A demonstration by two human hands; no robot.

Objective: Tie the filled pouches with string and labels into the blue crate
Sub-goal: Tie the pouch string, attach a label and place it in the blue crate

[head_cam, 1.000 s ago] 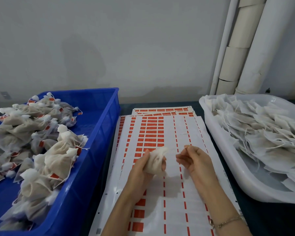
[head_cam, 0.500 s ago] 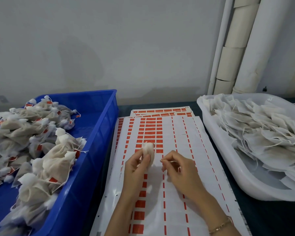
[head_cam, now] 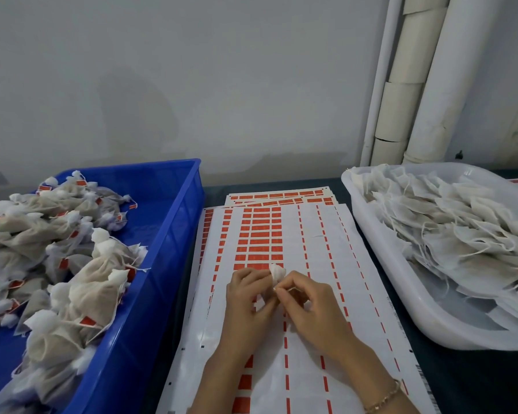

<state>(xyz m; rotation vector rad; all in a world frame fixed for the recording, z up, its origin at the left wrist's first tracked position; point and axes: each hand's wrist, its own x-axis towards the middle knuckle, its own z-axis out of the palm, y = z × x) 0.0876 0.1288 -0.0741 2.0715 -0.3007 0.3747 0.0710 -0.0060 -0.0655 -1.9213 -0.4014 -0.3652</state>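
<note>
The left hand held a small white fabric pouch in a closed grip, fingers curled round its body, above the white backing sheets of orange rectangular labels spread on the dark bench. The right hand met it at the gathered neck, thumb and forefinger pinched on what appeared to be a thin white string; the strand was too fine to trace further. Whether a label was already attached to this pouch could not be told. The pouch was therefore in hand, between the two containers and not yet in the blue plastic crate, which stood to the left and held a heap of tied, labelled pouches. The white plastic tub to the right held flat untied pouches with loose strings. The step in hand was judged to be the closing of the neck. Several faults were possible from this position. A slackened left grip would let the gathered neck spread and spill the filling onto the label sheets. A knot pulled off-centre or left loose would release once the pouch landed on the heap. Excess tension on the fine strand could snap it or tear the fabric. A label omitted at this stage would send an unmarked pouch into the crate, where it would be hard to find among the others.
</note>
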